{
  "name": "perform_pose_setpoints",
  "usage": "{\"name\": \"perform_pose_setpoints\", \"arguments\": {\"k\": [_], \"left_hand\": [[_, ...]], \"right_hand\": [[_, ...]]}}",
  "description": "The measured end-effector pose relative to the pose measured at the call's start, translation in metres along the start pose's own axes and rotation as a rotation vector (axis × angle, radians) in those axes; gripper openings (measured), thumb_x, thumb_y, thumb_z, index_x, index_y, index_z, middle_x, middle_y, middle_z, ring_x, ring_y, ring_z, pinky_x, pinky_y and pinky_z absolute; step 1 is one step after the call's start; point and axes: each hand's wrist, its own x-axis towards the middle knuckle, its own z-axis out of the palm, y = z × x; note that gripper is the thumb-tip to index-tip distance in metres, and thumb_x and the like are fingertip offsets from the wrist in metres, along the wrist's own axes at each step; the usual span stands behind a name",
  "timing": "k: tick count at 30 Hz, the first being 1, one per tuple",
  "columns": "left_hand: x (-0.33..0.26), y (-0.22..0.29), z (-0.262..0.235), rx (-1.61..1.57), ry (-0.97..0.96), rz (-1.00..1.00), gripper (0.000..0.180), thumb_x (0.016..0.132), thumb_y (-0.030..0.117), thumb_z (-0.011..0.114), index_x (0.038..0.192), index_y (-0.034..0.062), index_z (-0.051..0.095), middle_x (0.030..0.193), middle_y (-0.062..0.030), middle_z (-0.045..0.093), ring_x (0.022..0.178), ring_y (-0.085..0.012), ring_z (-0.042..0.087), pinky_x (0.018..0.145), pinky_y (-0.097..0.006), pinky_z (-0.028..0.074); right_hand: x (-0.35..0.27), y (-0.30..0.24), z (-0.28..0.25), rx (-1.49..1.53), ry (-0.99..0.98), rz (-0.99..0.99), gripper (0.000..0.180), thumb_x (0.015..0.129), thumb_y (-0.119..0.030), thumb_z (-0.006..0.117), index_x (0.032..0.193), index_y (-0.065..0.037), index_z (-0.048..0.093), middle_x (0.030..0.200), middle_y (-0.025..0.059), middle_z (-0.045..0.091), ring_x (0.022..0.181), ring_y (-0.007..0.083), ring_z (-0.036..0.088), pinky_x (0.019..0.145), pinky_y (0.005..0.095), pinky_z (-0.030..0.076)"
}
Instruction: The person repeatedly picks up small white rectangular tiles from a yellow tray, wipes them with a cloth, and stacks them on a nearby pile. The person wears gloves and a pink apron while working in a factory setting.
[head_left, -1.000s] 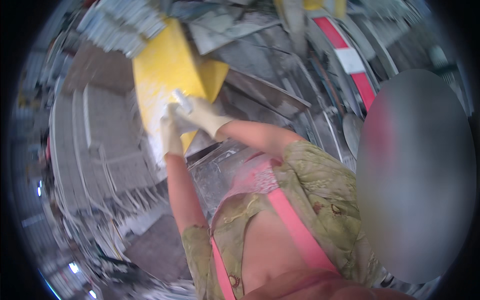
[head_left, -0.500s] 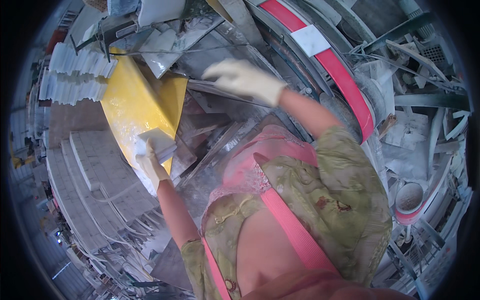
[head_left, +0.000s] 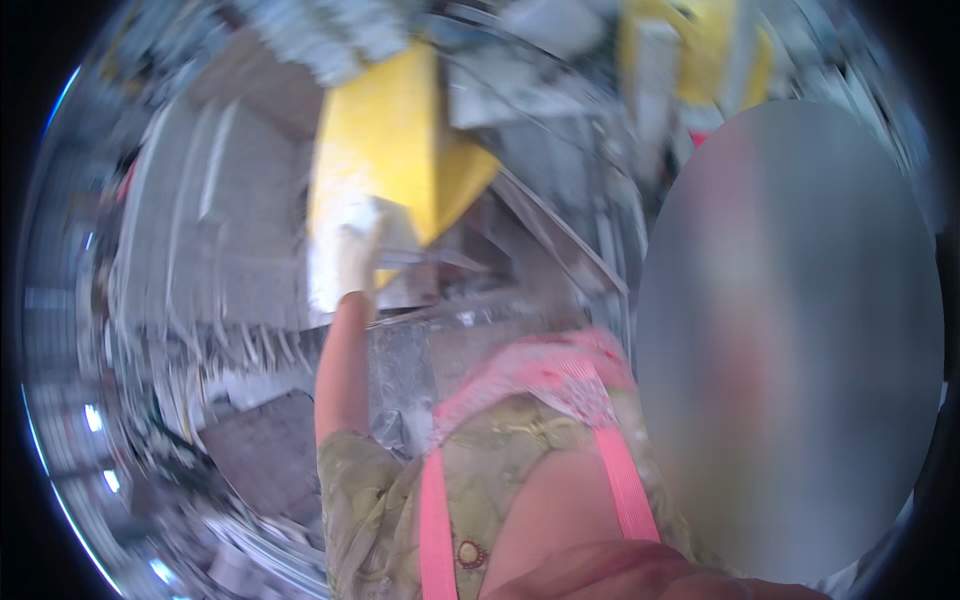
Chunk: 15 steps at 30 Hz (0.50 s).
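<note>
My left hand point(head_left: 357, 262), in a pale glove, reaches forward and is closed around a small stack of white tiles point(head_left: 365, 212). The tiles rest on or just over a yellow sheet-covered surface point(head_left: 380, 130), which slopes and has a whitish dusty lower part. Motion blur softens the hand and tiles, so single fingers are hard to make out. A large blurred oval covers the right side of the view, where my right arm shows only as a faint smear. My right hand's fingers and anything in them are hidden there.
Stacked grey slabs point(head_left: 250, 220) stand left of the yellow surface. Pale ridged pieces point(head_left: 330, 35) are piled beyond it. A dark flat board point(head_left: 265, 455) lies at lower left. More yellow material point(head_left: 690, 50) shows at the far right.
The whole view has swung, so the yellow surface and my left hand sit further right. My left hand still grips the tiles. My right hand, outstretched before, is now behind the blur.
</note>
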Motion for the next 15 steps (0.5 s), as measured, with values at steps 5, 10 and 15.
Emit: {"name": "perform_pose_setpoints", "arguments": {"k": [5,10,15], "left_hand": [[0.014,-0.012,-0.005,0.24,-0.174,-0.006,0.092,0.086,0.077,0.056,0.112,-0.0105,0.063,0.1,-0.0275,0.07,0.087,-0.0325,0.072,0.075,-0.04,0.055],[0.021,-0.016,-0.014,0.206,-0.254,0.075,0.09,0.084,0.082,0.052,0.106,-0.0037,0.07,0.094,-0.0195,0.072,0.075,-0.0303,0.069,0.067,-0.039,0.053],[0.016,-0.011,-0.022,0.07,-0.359,-0.07,0.081,0.085,0.073,0.057,0.108,-0.0034,0.072,0.094,-0.0188,0.074,0.086,-0.0308,0.071,0.079,-0.038,0.053]], "right_hand": [[0.047,-0.062,-0.04,0.663,-0.012,0.142,0.035,0.099,-0.03,0.057,0.118,-0.002,0.07,0.09,0.0174,0.074,0.087,0.029,0.073,0.079,0.042,0.055],[0.049,-0.272,-0.005,1.376,-0.145,-0.148,0.038,0.099,-0.027,0.062,0.126,0.001,0.064,0.113,0.0133,0.065,0.106,0.0149,0.061,0.091,0.0327,0.048],[0.039,-0.452,0.015,1.649,-0.327,-0.066,0.031,0.101,-0.026,0.059,0.114,0.002,0.065,0.093,0.0006,0.063,0.082,0.0084,0.055,0.07,0.0299,0.046]]}}
